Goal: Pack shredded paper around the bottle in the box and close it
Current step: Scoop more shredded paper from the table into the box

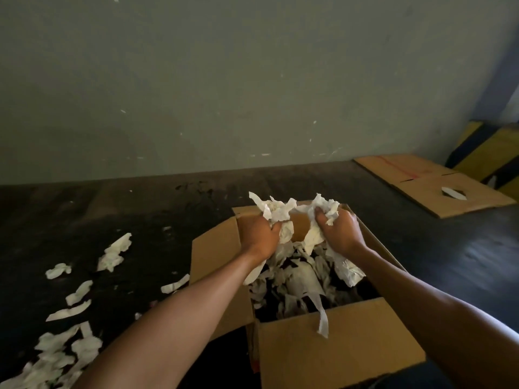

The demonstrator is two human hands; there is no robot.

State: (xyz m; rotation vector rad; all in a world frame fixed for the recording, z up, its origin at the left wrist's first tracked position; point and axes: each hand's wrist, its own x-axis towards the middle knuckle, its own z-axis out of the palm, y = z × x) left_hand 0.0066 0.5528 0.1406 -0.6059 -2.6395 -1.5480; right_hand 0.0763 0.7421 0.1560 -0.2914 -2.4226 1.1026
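**Two handfuls up, box not yet shut**

Both hands hover over the box (337, 346): left hand (257, 234) and right hand (341, 231) each clenched on a wad of shredded paper (276, 210). Inside, paper partly covers a pale shape, prob. the bottle (304, 279) (dim, can't confirm). Dark gaps remain; flaps stand open. More loose strips (71, 352) lie left of the box. Approx. halfway: filling and closing left.

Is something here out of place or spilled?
Yes. Loose paper strips lie scattered on the dark floor left of the box, outside it. One strip hangs over the box's near wall.
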